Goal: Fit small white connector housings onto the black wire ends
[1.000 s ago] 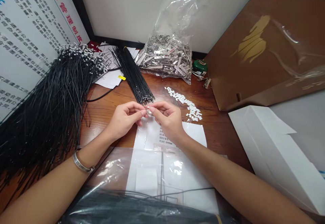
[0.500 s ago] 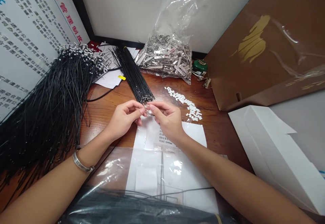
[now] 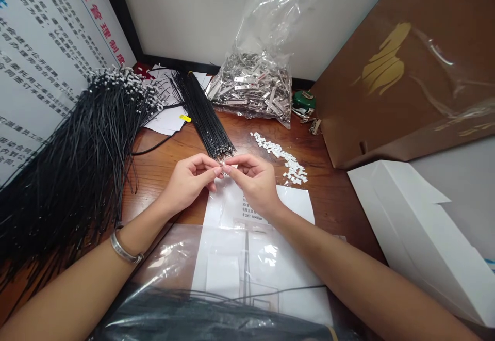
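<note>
My left hand [image 3: 189, 180] and my right hand [image 3: 256, 182] meet fingertip to fingertip above the wooden table [image 3: 332, 196]. Both are pinched shut on a tiny pale part I cannot make out, just below the metal tips of a bundle of thin black wires [image 3: 203, 114]. A scatter of small white connector pieces [image 3: 284, 158] lies to the right of my right hand. A metal bracelet [image 3: 124, 250] is on my left wrist.
A big sheaf of black wires with white ends [image 3: 88, 145] fills the left. A clear bag of metal clips [image 3: 255, 83] stands at the back. A brown paper bag [image 3: 406, 72] and a white box [image 3: 425, 238] are on the right. Plastic-wrapped sheets [image 3: 247, 263] lie near me.
My fingertips have shifted slightly up and left, closing in on the small part. Nothing else has moved.
</note>
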Available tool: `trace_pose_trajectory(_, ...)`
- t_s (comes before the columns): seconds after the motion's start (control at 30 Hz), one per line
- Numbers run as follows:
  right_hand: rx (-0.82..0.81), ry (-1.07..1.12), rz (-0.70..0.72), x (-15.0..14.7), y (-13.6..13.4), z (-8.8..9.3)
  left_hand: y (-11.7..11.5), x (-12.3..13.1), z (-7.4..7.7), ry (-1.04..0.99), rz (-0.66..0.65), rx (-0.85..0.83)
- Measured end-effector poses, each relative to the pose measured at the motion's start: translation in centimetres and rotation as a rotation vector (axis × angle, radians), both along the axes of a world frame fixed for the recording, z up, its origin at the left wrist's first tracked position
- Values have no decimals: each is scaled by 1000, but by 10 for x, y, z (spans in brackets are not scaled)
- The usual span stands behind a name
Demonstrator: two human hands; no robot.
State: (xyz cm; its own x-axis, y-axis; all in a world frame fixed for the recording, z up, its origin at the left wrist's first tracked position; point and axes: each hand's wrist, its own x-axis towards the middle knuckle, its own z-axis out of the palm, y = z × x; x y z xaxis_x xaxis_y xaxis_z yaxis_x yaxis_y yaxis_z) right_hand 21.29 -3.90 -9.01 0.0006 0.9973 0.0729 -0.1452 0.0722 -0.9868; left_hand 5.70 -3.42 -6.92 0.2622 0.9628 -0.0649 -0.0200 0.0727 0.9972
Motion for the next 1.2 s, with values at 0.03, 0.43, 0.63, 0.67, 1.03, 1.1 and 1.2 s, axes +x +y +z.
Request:
trace_pose_trajectory(0.03,8,-7,1,0,0,0,0,0,0,2,0,2)
trace_pose_trajectory(0.43,15,-16,39,1,1,-2,-2,3,2,27,48,47)
trace_pose_trajectory(0.63,-12,-46,60,2,1,3,-3,3,0,45,80,98)
trace_pose_trajectory(0.67,-16,-42,61,2,1,3,-3,3,0,47,79,104)
trace_pose_trajectory(1.03,-46,-9,96,4,1,3,-3,3,0,55,66,133)
trace_pose_trajectory(1.1,-48,-4,99,4,1,2,-3,3,0,53,64,133)
trace_pose_trajectory(1.2,-47,-9,91,4,1,2,-3,2,-1,55,59,135)
